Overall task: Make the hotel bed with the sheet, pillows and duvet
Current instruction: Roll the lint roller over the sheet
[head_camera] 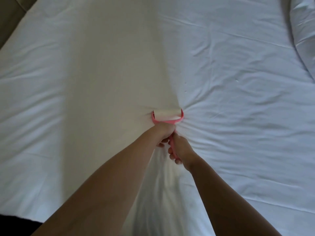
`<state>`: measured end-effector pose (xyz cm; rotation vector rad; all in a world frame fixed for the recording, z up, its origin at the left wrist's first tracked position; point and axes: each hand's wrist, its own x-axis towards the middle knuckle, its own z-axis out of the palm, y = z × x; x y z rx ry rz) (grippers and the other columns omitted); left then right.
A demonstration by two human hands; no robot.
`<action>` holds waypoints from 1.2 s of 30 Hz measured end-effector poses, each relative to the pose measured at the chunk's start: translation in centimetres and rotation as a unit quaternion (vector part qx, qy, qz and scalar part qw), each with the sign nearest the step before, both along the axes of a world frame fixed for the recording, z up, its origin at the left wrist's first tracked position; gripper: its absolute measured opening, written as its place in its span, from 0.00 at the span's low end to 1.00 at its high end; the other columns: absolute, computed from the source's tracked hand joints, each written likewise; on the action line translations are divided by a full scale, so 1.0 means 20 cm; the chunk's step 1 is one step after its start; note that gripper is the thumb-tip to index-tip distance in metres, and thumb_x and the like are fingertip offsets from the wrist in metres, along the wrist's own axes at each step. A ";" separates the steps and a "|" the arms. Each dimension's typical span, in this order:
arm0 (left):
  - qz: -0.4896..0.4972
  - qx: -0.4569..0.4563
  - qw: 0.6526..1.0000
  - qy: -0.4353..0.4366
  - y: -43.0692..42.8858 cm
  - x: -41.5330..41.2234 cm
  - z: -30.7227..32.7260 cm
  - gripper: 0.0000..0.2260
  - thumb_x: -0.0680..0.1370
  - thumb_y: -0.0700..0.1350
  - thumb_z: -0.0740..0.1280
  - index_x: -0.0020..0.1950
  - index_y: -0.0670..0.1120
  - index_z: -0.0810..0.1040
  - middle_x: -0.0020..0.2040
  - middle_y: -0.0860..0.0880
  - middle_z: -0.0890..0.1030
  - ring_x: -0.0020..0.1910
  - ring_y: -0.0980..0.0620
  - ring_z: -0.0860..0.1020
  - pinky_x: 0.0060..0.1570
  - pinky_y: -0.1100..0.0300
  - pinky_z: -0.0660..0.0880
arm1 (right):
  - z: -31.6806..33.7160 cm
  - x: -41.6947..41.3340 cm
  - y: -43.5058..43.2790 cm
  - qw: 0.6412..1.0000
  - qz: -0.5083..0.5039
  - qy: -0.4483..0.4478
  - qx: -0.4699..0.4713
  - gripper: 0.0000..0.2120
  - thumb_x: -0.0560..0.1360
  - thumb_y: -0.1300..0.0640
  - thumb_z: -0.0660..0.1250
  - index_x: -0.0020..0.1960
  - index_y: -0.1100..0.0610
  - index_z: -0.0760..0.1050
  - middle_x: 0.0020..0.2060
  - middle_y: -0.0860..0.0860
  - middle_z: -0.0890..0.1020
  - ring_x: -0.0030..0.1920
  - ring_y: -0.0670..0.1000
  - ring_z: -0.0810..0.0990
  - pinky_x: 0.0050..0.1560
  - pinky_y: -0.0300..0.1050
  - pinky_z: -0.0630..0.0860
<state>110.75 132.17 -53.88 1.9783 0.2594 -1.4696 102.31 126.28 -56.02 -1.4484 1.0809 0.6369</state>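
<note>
We gripped a pink lint roller (pixel 167 117) with both hands. Our left hand (pixel 164 133) was clenched around the handle just behind the roller head; our right hand (pixel 179 150) was clamped on the handle's rear end, nearer our body. The handle's long axis ran straight away from us, with the drum crosswise just beyond the left hand, pressed into the sheet (pixel 221 82). The sheet spread flat on all sides, creases fanning out to the right of the drum. A bunched duvet (pixel 303 31) lay far right, well apart.

roller handle (pixel 172 143) – mostly hidden by hands, duvet (pixel 303 31) – cropped right
</note>
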 end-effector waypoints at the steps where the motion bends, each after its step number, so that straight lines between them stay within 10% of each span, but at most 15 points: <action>1: 0.002 -0.002 1.000 -0.003 0.00 0.03 -0.01 0.09 0.76 0.44 0.57 0.38 0.46 0.73 0.34 0.49 0.75 0.34 0.52 0.70 0.40 0.58 0.72 | 0.01 0.03 0.00 1.000 -0.009 -0.003 0.003 0.28 0.78 0.34 0.48 0.48 0.57 0.73 0.30 0.52 0.72 0.26 0.49 0.68 0.26 0.38 0.60; 9: 0.037 -0.014 0.998 -0.057 -0.08 0.31 -0.02 0.10 0.76 0.42 0.56 0.36 0.44 0.71 0.34 0.48 0.72 0.35 0.51 0.69 0.42 0.58 0.72 | 0.00 0.33 -0.06 0.999 -0.011 -0.035 -0.027 0.25 0.80 0.37 0.48 0.44 0.55 0.72 0.30 0.52 0.73 0.27 0.50 0.69 0.27 0.40 0.62; 15: 0.048 -0.138 0.984 -0.101 -0.11 0.36 0.00 0.13 0.75 0.46 0.59 0.32 0.46 0.74 0.30 0.48 0.75 0.32 0.51 0.71 0.41 0.56 0.71 | -0.01 0.34 -0.02 0.964 -0.038 -0.127 -0.232 0.32 0.75 0.30 0.43 0.37 0.53 0.73 0.33 0.51 0.80 0.37 0.53 0.80 0.38 0.48 0.75; 36: 0.063 -0.046 0.997 -0.026 -0.69 0.97 -0.07 0.10 0.75 0.44 0.59 0.35 0.45 0.73 0.35 0.46 0.77 0.40 0.47 0.77 0.48 0.55 0.76 | -0.10 1.02 -0.61 0.998 -0.036 -0.044 -0.038 0.33 0.81 0.38 0.42 0.57 0.59 0.76 0.28 0.51 0.73 0.25 0.49 0.70 0.23 0.38 0.61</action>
